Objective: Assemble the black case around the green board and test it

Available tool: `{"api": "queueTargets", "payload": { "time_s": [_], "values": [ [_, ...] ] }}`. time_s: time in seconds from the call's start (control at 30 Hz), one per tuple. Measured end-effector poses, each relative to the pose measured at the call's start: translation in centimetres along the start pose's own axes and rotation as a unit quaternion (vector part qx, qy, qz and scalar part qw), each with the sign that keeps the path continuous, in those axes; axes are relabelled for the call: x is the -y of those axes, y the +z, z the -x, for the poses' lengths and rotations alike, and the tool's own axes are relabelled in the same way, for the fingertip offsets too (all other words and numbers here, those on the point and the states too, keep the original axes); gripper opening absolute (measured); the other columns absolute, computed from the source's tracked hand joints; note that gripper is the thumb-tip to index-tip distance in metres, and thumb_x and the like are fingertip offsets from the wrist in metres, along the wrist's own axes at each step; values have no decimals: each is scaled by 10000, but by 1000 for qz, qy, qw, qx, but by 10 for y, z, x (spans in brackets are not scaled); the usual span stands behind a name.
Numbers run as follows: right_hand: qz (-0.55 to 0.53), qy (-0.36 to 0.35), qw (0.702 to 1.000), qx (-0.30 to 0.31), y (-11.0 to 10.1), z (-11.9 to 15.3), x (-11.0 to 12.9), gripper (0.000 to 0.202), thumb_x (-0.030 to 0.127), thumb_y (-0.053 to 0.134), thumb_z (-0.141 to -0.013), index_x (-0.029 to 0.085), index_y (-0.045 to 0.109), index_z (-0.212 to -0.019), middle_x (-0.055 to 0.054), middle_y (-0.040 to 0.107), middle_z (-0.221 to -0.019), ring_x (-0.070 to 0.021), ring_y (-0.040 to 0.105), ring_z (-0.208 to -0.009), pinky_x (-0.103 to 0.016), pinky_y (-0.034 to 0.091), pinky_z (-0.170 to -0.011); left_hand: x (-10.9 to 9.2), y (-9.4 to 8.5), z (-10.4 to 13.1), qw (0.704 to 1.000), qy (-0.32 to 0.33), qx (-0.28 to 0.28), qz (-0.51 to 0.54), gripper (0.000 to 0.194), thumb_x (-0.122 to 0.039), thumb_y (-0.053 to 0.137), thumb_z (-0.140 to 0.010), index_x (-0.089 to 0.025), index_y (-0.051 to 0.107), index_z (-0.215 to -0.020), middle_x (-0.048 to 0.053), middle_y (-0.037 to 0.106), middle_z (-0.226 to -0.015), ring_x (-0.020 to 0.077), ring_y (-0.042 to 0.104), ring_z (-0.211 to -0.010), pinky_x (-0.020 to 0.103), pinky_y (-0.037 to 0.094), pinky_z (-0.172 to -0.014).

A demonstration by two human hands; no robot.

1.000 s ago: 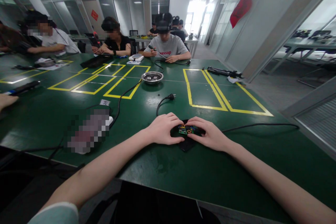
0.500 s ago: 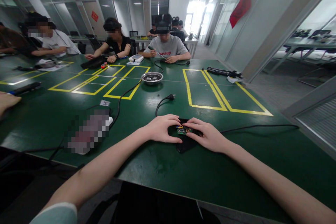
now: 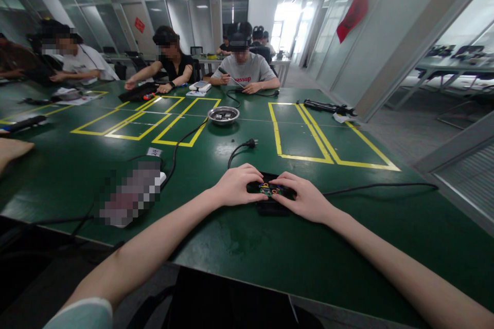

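A small green circuit board [image 3: 266,192] with copper-coloured coils lies between my hands, at or inside a black plastic case [image 3: 272,209] on the table. My left hand [image 3: 236,186] grips the board's left end between thumb and fingers. From the other side, my right hand [image 3: 306,196] pinches its right end. The fingers cover both ends of the board and part of the case. Behind my left hand, a black cable with a plug [image 3: 251,142] curves over the table. Another black cable [image 3: 380,185] runs out to the right.
Ahead stands a metal bowl [image 3: 223,115] holding small metal parts. A partly blurred device [image 3: 133,193] with a cable lies to the left. Yellow tape rectangles [image 3: 304,157] mark the green table [image 3: 216,262]. Co-workers sit across it, one holding a screwdriver [image 3: 236,82].
The black case has turned from slanted to nearly square before me. The board sits slightly lower against it, with both my hands still on it. At far left, another person's hand has shifted.
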State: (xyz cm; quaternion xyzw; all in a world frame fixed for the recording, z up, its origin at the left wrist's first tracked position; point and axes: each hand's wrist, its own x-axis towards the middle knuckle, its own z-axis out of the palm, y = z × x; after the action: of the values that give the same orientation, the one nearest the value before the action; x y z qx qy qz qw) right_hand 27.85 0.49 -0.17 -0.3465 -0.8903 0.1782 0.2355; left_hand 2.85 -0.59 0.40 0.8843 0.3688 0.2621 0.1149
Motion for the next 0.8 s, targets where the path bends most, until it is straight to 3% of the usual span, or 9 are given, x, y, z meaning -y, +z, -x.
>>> {"api": "queueTargets", "payload": {
  "time_s": [0.23,0.43,0.53,0.8],
  "values": [
    [-13,15,999,-35,3,0,-1,244,376,648,-922,235,745,-1096,-71,725,-1019,-235,721,-891,-359,594,-783,-5,-5,2,998,-53,14,-13,381,-496,777,-828,-220,685,-1074,49,689,-1094,205,684,-922,316,563,-819],
    [-26,21,999,-6,-2,1,3,353,399,732,-844,227,742,-1152,-74,710,-1068,-223,703,-867,-334,596,-735,-3,-6,1,997,-69,27,25,178,-299,702,-823,-210,651,-969,5,688,-883,168,650,-785,264,509,-715],
    [-28,29,999,-2,-3,1,4,384,389,756,-811,221,739,-1155,-75,709,-1084,-224,698,-865,-338,598,-728,-2,-6,1,997,-67,29,37,87,-276,655,-847,-203,656,-894,5,676,-841,160,636,-759,254,494,-697],
    [4,27,999,-19,1,0,2,244,367,656,-895,218,759,-1060,-71,726,-1025,-209,711,-803,-335,586,-723,1,-5,0,998,-61,17,28,77,-251,646,-888,-187,670,-854,19,678,-834,158,628,-737,258,480,-689]
  ]
}}
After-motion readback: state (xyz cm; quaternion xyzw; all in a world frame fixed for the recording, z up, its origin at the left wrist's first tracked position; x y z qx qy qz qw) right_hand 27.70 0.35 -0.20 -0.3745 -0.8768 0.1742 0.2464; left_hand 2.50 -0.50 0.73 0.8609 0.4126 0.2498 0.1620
